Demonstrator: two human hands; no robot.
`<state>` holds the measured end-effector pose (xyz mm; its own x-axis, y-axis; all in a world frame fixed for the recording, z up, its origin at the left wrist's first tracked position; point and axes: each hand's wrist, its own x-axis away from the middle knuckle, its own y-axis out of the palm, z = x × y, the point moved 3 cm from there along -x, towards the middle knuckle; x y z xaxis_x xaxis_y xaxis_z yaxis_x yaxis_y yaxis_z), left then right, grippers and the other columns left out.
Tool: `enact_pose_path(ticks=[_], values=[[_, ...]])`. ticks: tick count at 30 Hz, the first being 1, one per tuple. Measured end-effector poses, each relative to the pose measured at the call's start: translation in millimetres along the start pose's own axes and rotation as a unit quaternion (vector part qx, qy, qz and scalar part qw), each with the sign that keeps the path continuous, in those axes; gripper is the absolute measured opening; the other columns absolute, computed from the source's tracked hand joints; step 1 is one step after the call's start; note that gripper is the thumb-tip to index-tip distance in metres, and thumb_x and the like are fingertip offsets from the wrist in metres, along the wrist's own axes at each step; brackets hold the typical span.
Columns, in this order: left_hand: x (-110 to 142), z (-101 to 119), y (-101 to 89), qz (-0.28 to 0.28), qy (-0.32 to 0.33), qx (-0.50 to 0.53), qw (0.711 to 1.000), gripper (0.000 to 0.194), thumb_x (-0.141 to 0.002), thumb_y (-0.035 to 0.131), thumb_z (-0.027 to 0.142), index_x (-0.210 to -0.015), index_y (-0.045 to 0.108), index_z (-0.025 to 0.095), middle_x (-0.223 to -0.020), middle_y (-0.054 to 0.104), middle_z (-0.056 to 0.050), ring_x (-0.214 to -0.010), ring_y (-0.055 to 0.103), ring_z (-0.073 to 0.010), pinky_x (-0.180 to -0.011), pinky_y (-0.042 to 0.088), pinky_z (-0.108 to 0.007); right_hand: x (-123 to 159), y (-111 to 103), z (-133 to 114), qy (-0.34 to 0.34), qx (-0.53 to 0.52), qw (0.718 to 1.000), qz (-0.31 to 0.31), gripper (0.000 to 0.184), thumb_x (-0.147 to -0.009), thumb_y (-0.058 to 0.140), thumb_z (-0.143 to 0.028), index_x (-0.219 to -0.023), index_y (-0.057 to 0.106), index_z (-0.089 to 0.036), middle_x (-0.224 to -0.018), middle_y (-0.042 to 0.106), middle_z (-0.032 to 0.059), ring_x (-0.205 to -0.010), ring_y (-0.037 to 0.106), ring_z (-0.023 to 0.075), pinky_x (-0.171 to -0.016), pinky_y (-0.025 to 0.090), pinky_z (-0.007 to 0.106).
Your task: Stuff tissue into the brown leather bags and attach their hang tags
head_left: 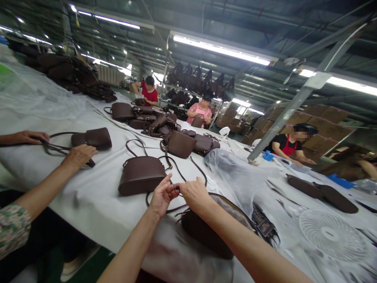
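Over the near side of the table, my left hand [161,196] and my right hand [194,193] meet fingertip to fingertip. Both pinch a dark brown bag strap [173,209], whose loops trail around them; the exact piece between the fingers is mostly hidden. Just beyond my left hand stands a dark brown handbag [143,175] with a curved top. Under my right forearm lies another brown bag [206,232], its opening showing a greyish lining and partly covered by the arm. A bundle of black tags [263,224] rests at its right.
At left, a co-worker's hands [78,157] hold the strap of another brown bag [97,138]. Several finished bags [179,143] are heaped mid-table. Clear plastic [235,173], a white fan [331,234] and a metal post [285,114] stand to the right. More people work beyond.
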<state>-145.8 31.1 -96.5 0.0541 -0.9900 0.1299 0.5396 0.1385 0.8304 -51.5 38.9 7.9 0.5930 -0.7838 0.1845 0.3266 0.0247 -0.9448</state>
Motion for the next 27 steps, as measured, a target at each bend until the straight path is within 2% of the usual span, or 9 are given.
enact_pose_path(ticks=[3, 6, 9, 11, 13, 16, 19, 23, 27], values=[[3.8, 3.8, 3.3, -0.016, 0.021, -0.049, 0.998, 0.074, -0.074, 0.066, 0.019, -0.143, 0.039, 0.012, -0.08, 0.075, -0.009, -0.07, 0.072, -0.0195, -0.068, 0.055, -0.03, -4.0, 3.3, -5.4, 0.006, 0.009, 1.0, -0.009, 0.02, -0.089, 0.049, -0.008, -0.092, 0.069, -0.014, -0.089, 0.074, 0.0161, -0.087, 0.07, 0.0278, -0.09, 0.037, 0.049], [7.0, 8.5, 6.0, -0.029, 0.057, -0.144, 0.988, 0.064, -0.07, 0.069, 0.017, -0.132, 0.053, 0.011, -0.08, 0.075, -0.007, -0.072, 0.071, -0.0192, -0.073, 0.055, -0.03, -7.3, 10.9, -3.6, -0.005, 0.003, 1.0, -0.01, 0.021, -0.091, 0.05, -0.011, -0.091, 0.07, -0.015, -0.09, 0.075, 0.0146, -0.089, 0.07, 0.027, -0.086, 0.041, 0.044], [10.4, 13.1, 7.0, -0.043, 0.091, -0.26, 0.96, 0.052, -0.066, 0.067, 0.009, -0.119, 0.064, 0.012, -0.084, 0.075, -0.006, -0.069, 0.07, -0.0173, -0.068, 0.053, -0.027, -6.0, 19.1, 6.0, -0.014, -0.013, 1.0, -0.004, 0.023, -0.094, 0.048, -0.02, -0.097, 0.071, -0.018, -0.094, 0.074, 0.0129, -0.09, 0.07, 0.0246, -0.077, 0.044, 0.035], [14.1, 14.8, 7.8, -0.062, 0.089, -0.321, 0.941, 0.059, -0.065, 0.064, 0.003, -0.122, 0.063, 0.017, -0.093, 0.075, -0.005, -0.064, 0.068, -0.015, -0.061, 0.051, -0.024, -1.5, 21.4, 14.5, -0.011, -0.027, 1.0, 0.004, 0.023, -0.094, 0.051, -0.029, -0.103, 0.07, -0.02, -0.099, 0.073, 0.0118, -0.093, 0.069, 0.0244, -0.072, 0.045, 0.031], [19.1, 16.7, 9.7, -0.08, 0.094, -0.36, 0.925, 0.064, -0.063, 0.062, -0.001, -0.122, 0.064, 0.022, -0.098, 0.075, -0.004, -0.064, 0.065, -0.0137, -0.061, 0.05, -0.023, 6.6, 19.0, 22.6, -0.011, -0.046, 0.999, 0.015, 0.025, -0.094, 0.05, -0.034, -0.105, 0.069, -0.022, -0.102, 0.072, 0.0101, -0.096, 0.067, 0.0236, -0.071, 0.044, 0.029], [26.1, 20.4, 13.9, -0.083, 0.137, -0.352, 0.922, 0.061, -0.06, 0.064, -0.006, -0.111, 0.07, 0.026, -0.101, 0.074, -0.004, -0.087, 0.064, -0.0185, -0.081, 0.051, -0.027, 25.7, 8.0, 35.4, -0.014, -0.071, 0.996, 0.047, 0.025, -0.095, 0.046, -0.029, -0.106, 0.068, -0.021, -0.103, 0.07, 0.0096, -0.097, 0.065, 0.0219, -0.074, 0.044, 0.028], [28.3, 18.7, 18.4, -0.09, 0.157, -0.333, 0.925, 0.059, -0.061, 0.065, -0.006, -0.11, 0.071, 0.027, -0.103, 0.074, -0.004, -0.109, 0.058, -0.022, -0.101, 0.042, -0.032, 51.4, -0.6, 51.7, -0.006, -0.086, 0.993, 0.085, 0.03, -0.09, 0.056, -0.03, -0.117, 0.062, -0.02, -0.109, 0.065, 0.0112, -0.098, 0.063, 0.0232, -0.079, 0.044, 0.03], [25.7, 7.6, 29.3, -0.119, 0.134, -0.333, 0.926, 0.05, -0.067, 0.065, -0.001, -0.112, 0.07, 0.021, -0.089, 0.074, -0.004, -0.087, 0.066, -0.0194, -0.096, 0.045, -0.031, 81.5, 10.8, 68.6, 0.008, -0.125, 0.989, 0.081, 0.058, -0.08, 0.068, -0.036, -0.132, 0.05, -0.02, -0.114, 0.061, 0.0115, -0.101, 0.059, 0.0251, -0.084, 0.044, 0.034], [28.3, -2.9, 55.1, -0.183, 0.095, -0.321, 0.925, 0.04, -0.069, 0.065, 0.001, -0.104, 0.073, 0.02, -0.095, 0.074, -0.006, -0.082, 0.067, -0.0186, -0.088, 0.049, -0.028, 89.9, 26.0, 65.0, 0.006, -0.133, 0.984, 0.118, 0.063, -0.079, 0.07, -0.036, -0.135, 0.045, -0.021, -0.122, 0.057, 0.0134, -0.116, 0.051, 0.029, -0.1, 0.035, 0.048]])
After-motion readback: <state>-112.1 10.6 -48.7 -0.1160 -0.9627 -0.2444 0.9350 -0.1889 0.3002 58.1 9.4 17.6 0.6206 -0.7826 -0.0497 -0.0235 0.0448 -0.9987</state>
